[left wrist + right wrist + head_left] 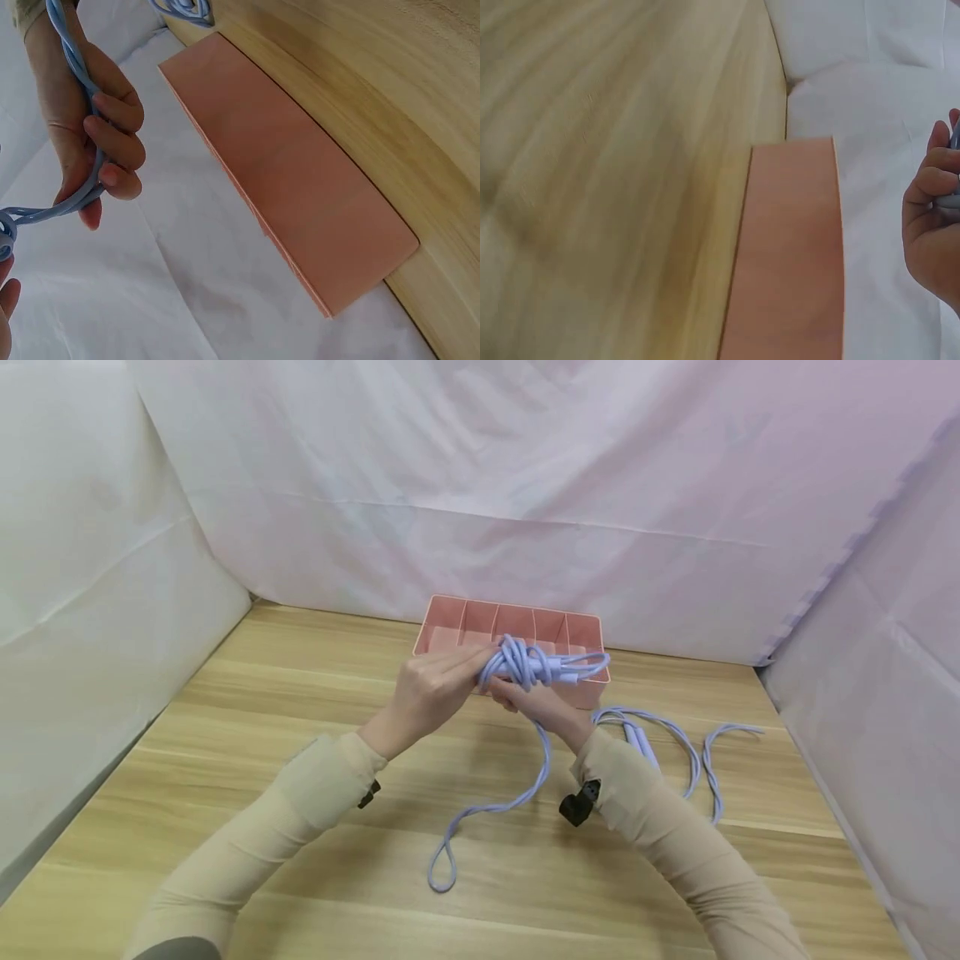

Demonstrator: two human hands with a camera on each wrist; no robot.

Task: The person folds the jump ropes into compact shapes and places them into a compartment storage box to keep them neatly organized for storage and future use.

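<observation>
- Beige sleeves [326, 781] reach forward from the near side of the pink divided box [581, 696], probably bringing both hands together so that they can work on one thing.
- Left hand [431, 689], before the box and slightly above it, has its fingers curled round the wound blue rope [519, 662], presumably to keep the coils from springing loose.
- Right hand [546, 703], also on the box's near side, grips the same rope with bent fingers, perhaps to control the strand below it.
- Wrapped turns encircle the handles, apparently binding them into one bundle, which appears in front of the box's right half.
- One looped tail [491, 808] trails nearer the person than the box, seemingly not wound in; whether it touches the surface [300, 677] cannot be told.
- Another blue rope [641, 745] lies loosely right of the box, out of either hand's grip.
</observation>
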